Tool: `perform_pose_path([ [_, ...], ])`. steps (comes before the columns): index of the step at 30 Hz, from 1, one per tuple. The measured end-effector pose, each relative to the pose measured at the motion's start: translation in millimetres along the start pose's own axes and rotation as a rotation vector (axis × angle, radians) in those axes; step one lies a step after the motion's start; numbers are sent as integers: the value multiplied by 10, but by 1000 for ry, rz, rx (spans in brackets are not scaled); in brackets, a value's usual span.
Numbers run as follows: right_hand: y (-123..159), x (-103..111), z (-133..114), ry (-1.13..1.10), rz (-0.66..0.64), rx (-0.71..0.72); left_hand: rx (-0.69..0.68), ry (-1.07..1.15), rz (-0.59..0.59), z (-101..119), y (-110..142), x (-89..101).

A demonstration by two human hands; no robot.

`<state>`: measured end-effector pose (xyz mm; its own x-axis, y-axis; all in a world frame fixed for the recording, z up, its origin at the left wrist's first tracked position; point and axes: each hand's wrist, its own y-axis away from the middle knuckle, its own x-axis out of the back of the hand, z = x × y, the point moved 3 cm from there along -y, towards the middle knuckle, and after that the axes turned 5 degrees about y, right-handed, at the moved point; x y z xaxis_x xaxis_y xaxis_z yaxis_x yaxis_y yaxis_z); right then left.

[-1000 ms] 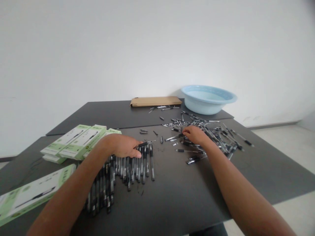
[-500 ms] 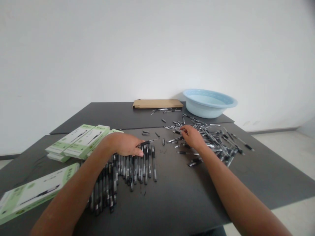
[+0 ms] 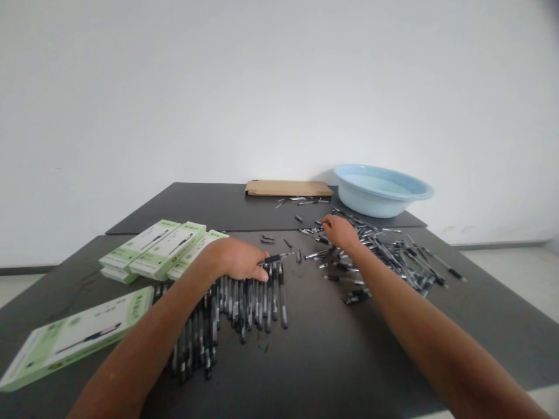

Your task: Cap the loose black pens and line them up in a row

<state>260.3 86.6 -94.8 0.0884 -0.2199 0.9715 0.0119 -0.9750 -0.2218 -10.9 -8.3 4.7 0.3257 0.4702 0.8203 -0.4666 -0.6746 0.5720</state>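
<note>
My left hand [image 3: 242, 260] is closed around an uncapped gel pen [image 3: 276, 258], its pointed tip facing right. Beneath that hand lies a row of black capped pens [image 3: 248, 305], side by side and lengthwise toward me. My right hand [image 3: 341, 231] is at the far left edge of a jumbled heap of clear and black pen parts [image 3: 384, 250]. Its thumb and fingers are pinched together; whatever they hold is too small to make out. Between the hands lie a few loose pen caps [image 3: 299, 256].
Green-and-white pen boxes [image 3: 168, 250] are stacked at left, with another box [image 3: 82, 337] nearer me. A flat brown cardboard piece [image 3: 288, 188] lies at the back, beside a light blue basin [image 3: 382, 192]. Several thin pen parts [image 3: 305, 201] lie before the cardboard.
My right hand has shifted a little away from me and left over the heap, its fingers drawn closer together. The left hand keeps hold of the pen. The whole view has shifted slightly.
</note>
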Motion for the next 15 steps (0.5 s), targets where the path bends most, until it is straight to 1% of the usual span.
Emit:
perform_pose_path([
  [3,-200,-96,44,63,-101,8,-7,2,-11,16,-30,-29],
  [7,-353,-234,96,131,-215,43,-31,10,-24,35,-76,-60],
  [10,-406,-305,100,167,-260,71,-24,12,-31,43,-87,-61],
  [15,-427,-356,63,212,-285,107,-48,6,-44,68,-93,-64],
])
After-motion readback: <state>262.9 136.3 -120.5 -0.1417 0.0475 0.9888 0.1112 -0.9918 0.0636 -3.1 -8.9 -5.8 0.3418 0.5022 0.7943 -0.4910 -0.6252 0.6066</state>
